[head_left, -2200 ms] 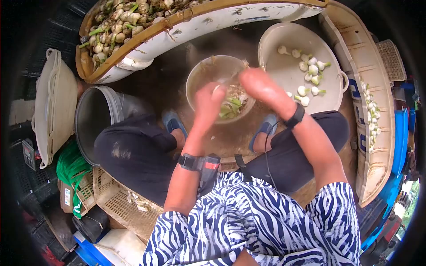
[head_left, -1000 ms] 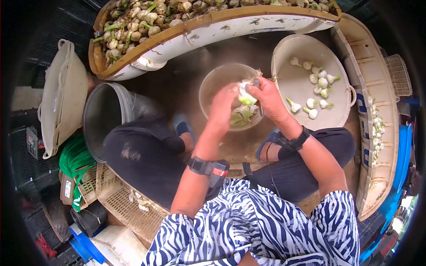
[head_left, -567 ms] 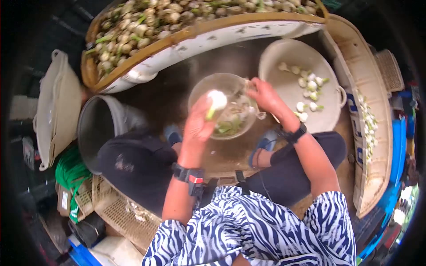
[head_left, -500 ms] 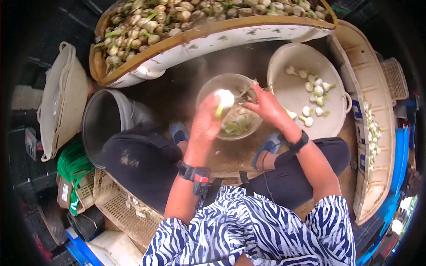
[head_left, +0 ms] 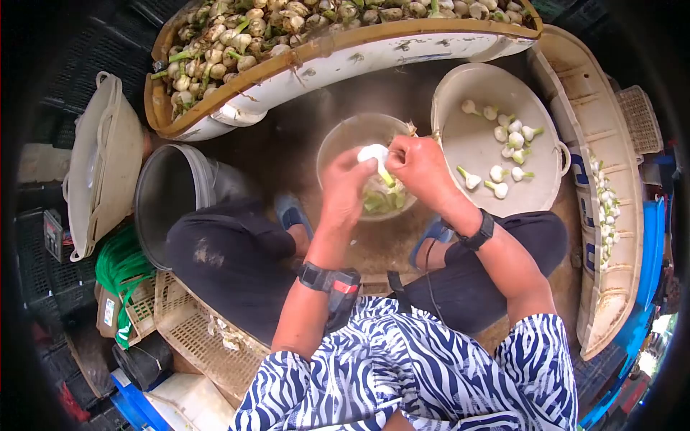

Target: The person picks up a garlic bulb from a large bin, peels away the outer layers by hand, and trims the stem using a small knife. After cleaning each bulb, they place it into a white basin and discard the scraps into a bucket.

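My left hand [head_left: 343,183] is closed round a white garlic bulb [head_left: 374,154] whose short green stem points down. The fingers of my right hand [head_left: 420,169] are pinched against the bulb's right side, at its skin; their tips are partly hidden. Both hands are above a round bowl [head_left: 332,141] on the floor between my feet. Peelings and green leaf scraps [head_left: 383,202] lie inside the bowl. To the right, a wide pale basin [head_left: 471,80] contains several cleaned garlic bulbs [head_left: 516,140] with trimmed green stems.
A long white trough [head_left: 316,80] heaped with unpeeled garlic [head_left: 248,36] spans the far side. At the right stands a beige tray [head_left: 614,294] with small white pieces. A grey bucket [head_left: 167,194], another basin [head_left: 108,165], green netting [head_left: 123,262] and a crate [head_left: 194,323] are on the left.
My right hand has moved left from above the bowl to the bulb, and its spread fingers have closed into a pinch. The bulb has shifted slightly right in my left hand.
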`<action>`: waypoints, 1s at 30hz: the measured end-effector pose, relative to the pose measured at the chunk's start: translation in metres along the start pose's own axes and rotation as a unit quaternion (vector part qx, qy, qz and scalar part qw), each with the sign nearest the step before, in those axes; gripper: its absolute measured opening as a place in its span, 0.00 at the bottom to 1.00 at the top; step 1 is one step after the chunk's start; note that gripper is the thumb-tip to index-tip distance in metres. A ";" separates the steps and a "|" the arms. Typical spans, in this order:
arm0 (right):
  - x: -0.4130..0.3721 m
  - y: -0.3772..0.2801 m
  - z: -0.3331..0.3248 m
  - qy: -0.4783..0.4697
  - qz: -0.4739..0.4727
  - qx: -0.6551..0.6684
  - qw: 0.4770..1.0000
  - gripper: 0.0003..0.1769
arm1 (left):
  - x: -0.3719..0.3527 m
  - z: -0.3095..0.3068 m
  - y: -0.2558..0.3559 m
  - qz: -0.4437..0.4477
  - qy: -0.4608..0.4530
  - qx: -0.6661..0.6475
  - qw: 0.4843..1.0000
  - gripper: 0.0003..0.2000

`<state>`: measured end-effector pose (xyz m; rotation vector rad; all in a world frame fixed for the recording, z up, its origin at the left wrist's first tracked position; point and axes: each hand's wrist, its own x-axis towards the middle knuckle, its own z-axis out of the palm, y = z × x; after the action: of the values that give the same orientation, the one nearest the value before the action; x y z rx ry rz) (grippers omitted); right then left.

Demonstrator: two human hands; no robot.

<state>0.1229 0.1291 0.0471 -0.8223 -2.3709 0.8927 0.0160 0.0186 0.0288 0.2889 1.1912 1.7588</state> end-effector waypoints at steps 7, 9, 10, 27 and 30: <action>-0.006 0.021 0.013 -0.265 0.239 0.220 0.908 0.12 | 0.005 -0.010 -0.017 -0.040 -0.004 -0.303 0.952 0.14; -0.003 0.018 0.004 -0.342 0.230 0.169 0.895 0.16 | 0.008 -0.011 -0.018 -0.014 -0.008 -0.332 0.943 0.14; -0.006 0.016 0.003 -0.229 0.150 0.133 0.952 0.17 | 0.009 -0.014 -0.017 -0.003 -0.005 -0.290 0.957 0.14; 0.015 0.023 -0.044 -0.042 0.198 0.580 0.789 0.07 | 0.020 -0.036 -0.019 0.052 0.100 0.215 0.970 0.11; 0.030 0.011 -0.049 -0.037 0.148 0.533 0.832 0.08 | 0.042 -0.040 -0.051 0.164 -0.022 0.371 0.914 0.13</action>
<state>0.1356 0.1764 0.0785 -0.6436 -1.3713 2.0907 -0.0018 0.0318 -0.0448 1.0201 1.8267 1.4799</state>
